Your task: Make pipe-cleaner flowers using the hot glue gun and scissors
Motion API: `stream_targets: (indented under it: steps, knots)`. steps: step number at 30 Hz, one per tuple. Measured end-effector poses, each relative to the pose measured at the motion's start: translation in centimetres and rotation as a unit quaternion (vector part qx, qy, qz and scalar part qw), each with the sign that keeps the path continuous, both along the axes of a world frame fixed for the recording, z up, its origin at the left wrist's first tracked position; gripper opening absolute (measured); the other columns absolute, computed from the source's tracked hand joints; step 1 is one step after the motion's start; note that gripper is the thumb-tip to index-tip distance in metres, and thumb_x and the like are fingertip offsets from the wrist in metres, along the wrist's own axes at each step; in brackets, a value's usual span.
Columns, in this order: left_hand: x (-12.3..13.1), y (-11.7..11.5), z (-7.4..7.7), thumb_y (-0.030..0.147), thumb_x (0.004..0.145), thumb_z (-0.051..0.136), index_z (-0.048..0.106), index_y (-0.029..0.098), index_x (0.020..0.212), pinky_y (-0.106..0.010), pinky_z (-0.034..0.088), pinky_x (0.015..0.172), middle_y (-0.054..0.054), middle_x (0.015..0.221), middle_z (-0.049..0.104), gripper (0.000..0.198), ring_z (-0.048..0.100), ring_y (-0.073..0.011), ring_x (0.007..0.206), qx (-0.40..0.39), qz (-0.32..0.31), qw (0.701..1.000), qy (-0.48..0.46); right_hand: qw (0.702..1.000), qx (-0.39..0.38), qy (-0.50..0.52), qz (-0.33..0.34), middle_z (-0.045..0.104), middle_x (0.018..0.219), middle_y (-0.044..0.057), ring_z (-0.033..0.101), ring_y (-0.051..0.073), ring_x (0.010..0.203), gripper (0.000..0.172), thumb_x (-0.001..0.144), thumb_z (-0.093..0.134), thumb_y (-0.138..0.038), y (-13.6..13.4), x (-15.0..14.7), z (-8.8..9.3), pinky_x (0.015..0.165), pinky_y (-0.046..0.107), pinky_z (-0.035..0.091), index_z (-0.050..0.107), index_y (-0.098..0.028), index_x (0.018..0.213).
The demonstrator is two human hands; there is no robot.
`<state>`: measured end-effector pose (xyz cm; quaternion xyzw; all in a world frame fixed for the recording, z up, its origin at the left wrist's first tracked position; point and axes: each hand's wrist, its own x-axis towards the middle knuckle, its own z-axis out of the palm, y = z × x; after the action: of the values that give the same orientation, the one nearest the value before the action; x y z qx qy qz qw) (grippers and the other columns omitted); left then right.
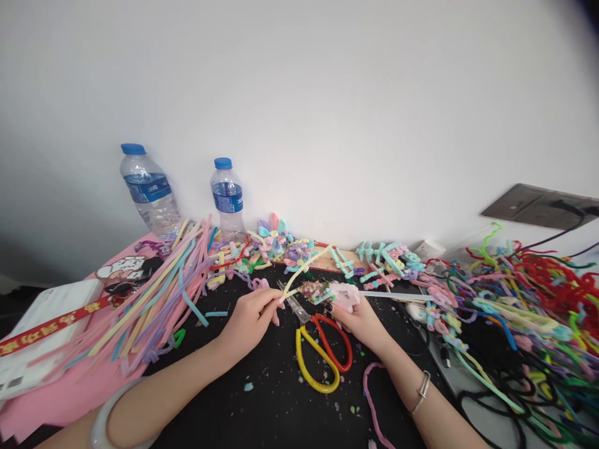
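My left hand (257, 315) pinches a pale yellow pipe cleaner (306, 266), bent at the fingertips, with its long end rising to the upper right. A pink glue gun (345, 295) is in my right hand (360, 321), its crusted, fluff-covered nozzle pointing left close to the pipe cleaner. Out of its back runs a long whitish glue stick (397, 295). Whether nozzle and pipe cleaner touch, I cannot tell. Beneath both hands lie scissors (322, 355) with one yellow and one red handle, their blades partly hidden by my left fingers and the pipe cleaner.
Pastel pipe cleaners (187, 274) are heaped at left, colourful ones (552, 312) at right. Finished fuzzy flowers (274, 234) line the wall. Two plastic bottles (229, 206) stand behind. A white box (51, 337) sits at left; a black cord (547, 237) hangs from the wall socket.
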<state>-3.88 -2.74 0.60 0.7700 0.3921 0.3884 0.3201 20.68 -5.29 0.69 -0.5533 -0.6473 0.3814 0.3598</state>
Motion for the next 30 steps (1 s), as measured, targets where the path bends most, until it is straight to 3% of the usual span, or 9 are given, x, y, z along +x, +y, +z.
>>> stream_targets:
  steps: [13,30]
  knots:
    - [-0.1,0.01,0.08,0.015,0.09,0.042,0.061,0.017,0.085,-0.022,0.045,0.062,0.001,0.066,0.059,0.02,0.059,-0.0104,0.054,0.0,0.0,1.0,0.003,0.999,0.014,-0.015,-0.025,0.05,0.048,-0.004,0.049,0.013,0.049,0.015,0.077,0.057,-0.031,0.02,0.03,0.27,0.049,0.023,0.04,0.057,-0.017,0.072]
    - [-0.11,0.0,0.14,0.017,0.09,0.041,0.061,0.018,0.085,-0.024,0.045,0.063,0.001,0.063,0.059,0.02,0.059,-0.0117,0.054,0.002,0.004,1.0,0.0,0.999,0.017,-0.02,-0.039,0.048,0.047,-0.005,0.042,0.01,0.043,0.013,0.076,0.056,-0.029,-0.05,-0.18,0.45,0.042,0.021,0.034,0.054,-0.018,0.07]
